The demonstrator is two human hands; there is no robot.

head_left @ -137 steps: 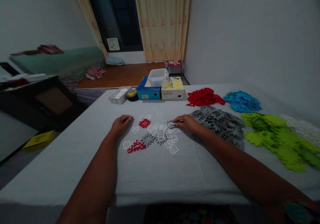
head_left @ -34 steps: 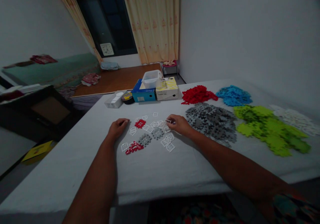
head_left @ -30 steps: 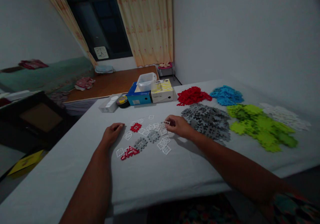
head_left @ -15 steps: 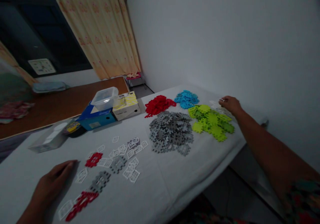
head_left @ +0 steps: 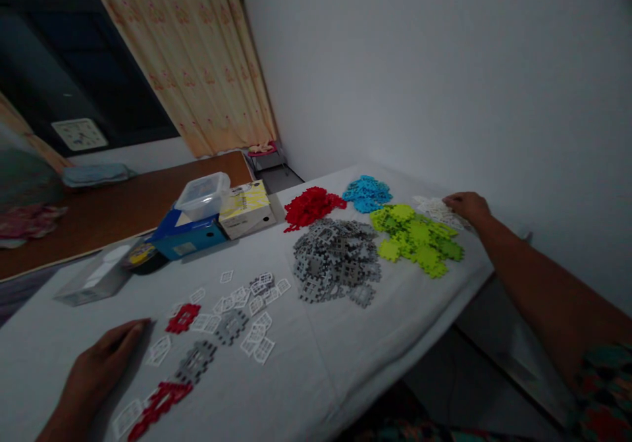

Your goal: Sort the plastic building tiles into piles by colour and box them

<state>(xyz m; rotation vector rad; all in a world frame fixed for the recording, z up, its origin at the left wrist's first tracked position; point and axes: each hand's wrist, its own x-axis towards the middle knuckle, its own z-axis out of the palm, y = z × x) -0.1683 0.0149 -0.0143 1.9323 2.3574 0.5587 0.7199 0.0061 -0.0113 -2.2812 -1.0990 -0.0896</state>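
My right hand (head_left: 469,209) reaches to the far right, its bent fingers down at a pile of small white lattice pieces (head_left: 434,209). Whatever lies under those fingertips is hidden. On the near left, my left hand (head_left: 101,363) rests on the cloth, fingers stretched forward and no object visible in them. Just right of it are loose white window-like pieces (head_left: 257,329), a red toothed plate (head_left: 183,318), grey toothed plates (head_left: 196,361) and a long red toothed piece (head_left: 158,409).
Piles of grey plates (head_left: 336,261), lime-green plates (head_left: 417,238), red pieces (head_left: 313,206) and blue pieces (head_left: 366,193) cover the table's middle. Along the far left edge stand a blue box (head_left: 190,238), a yellow-white box (head_left: 247,210) and a clear tub (head_left: 203,195). A wall borders the right.
Half a second ago my right hand held a small white piece above the white pile's near side. It has shifted right, and that piece no longer shows. My left hand stays put.
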